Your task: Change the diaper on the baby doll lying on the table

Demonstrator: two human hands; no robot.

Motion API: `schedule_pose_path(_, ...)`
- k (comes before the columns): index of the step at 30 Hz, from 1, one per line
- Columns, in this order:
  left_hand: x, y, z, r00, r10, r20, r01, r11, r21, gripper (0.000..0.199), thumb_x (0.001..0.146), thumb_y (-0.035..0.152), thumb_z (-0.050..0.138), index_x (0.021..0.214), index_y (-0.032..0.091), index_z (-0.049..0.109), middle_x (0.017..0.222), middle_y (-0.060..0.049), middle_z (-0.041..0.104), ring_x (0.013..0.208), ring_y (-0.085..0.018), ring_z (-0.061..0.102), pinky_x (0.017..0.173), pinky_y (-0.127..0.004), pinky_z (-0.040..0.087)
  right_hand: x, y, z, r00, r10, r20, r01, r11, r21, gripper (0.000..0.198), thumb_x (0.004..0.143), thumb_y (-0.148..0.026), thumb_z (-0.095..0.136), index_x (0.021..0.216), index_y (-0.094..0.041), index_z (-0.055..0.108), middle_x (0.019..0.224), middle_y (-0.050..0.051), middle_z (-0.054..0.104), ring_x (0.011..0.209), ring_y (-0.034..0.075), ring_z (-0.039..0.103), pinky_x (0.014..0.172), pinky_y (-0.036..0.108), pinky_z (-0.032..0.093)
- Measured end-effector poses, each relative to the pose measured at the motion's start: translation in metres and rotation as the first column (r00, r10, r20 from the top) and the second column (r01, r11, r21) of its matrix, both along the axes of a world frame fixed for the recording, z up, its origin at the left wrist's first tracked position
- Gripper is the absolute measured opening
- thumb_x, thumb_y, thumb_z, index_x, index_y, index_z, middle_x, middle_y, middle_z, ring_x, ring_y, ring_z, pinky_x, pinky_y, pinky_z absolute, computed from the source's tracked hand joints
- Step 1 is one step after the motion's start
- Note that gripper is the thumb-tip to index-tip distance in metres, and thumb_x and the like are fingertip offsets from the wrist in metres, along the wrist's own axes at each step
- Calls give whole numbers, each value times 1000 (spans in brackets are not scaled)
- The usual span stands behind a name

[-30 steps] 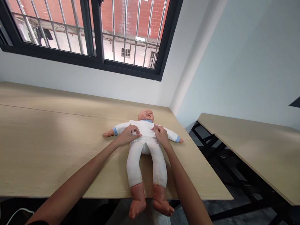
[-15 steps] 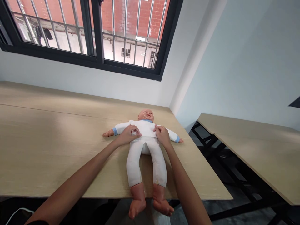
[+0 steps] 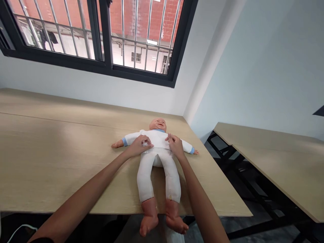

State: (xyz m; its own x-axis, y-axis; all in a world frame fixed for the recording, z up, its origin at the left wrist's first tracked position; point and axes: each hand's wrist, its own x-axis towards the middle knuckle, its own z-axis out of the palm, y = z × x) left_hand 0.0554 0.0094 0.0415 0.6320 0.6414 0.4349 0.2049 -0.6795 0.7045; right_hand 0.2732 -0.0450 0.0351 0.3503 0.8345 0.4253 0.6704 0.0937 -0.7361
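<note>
A baby doll (image 3: 159,175) lies on its back on the wooden table (image 3: 63,162), its head away from me and its bare feet past the front edge. It wears a white shirt (image 3: 159,139) with a blue collar and blue cuffs, and white trousers. On the left side of its torso, my left hand (image 3: 140,144) has its fingers curled and the thumb near the shirt's lower edge, closed on the cloth. My right hand (image 3: 175,144) pinches the shirt on the opposite side, near the chest. The fingers partly hide the cloth they hold.
A barred window (image 3: 106,50) in a dark frame is set in the wall behind the table. To the right stands a second table (image 3: 273,152) on dark metal legs, with a gap between the two. A white cable (image 3: 24,226) shows at the lower left.
Very little differs. My right hand's fingers shift slightly at the shirt, and the view moves a touch. My left hand and the doll keep their positions.
</note>
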Motion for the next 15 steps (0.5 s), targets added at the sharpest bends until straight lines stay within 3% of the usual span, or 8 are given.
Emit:
schedule_pose_path(5,2,3,-5,999,2,33,-1,999,-32,26,78,45,62,73,19,61,77,-2,62,73,-17,52,65,-29,41,-1,-2,0,997,49,64,-44,996,-78,71,88,-69,30,53,-18,63,58,5,59,58,15,53,65,28,37)
schedule_pose_path(8,3,8,-11,989,61,132,-43,989,-139,32,78,49,61,69,18,58,70,0,59,64,-14,48,57,-26,38,-1,-3,-1,998,64,13,-63,992,-106,74,86,-73,29,45,-18,58,44,3,51,47,14,47,59,28,36)
schedule_pose_path(11,3,17,-19,955,151,255,-80,960,-270,39,78,53,58,64,18,52,59,2,50,55,-11,44,51,-24,35,3,-3,-1,997,3,-75,-7,998,-65,76,82,-78,26,42,-19,53,36,1,40,40,13,41,51,27,33)
schedule_pose_path(15,0,27,-26,925,225,307,-132,946,-297,41,79,54,55,61,18,48,60,1,52,57,-12,47,54,-24,38,8,2,-3,985,-40,-168,40,999,-2,77,78,-83,25,48,-18,55,38,0,39,41,13,42,48,27,32)
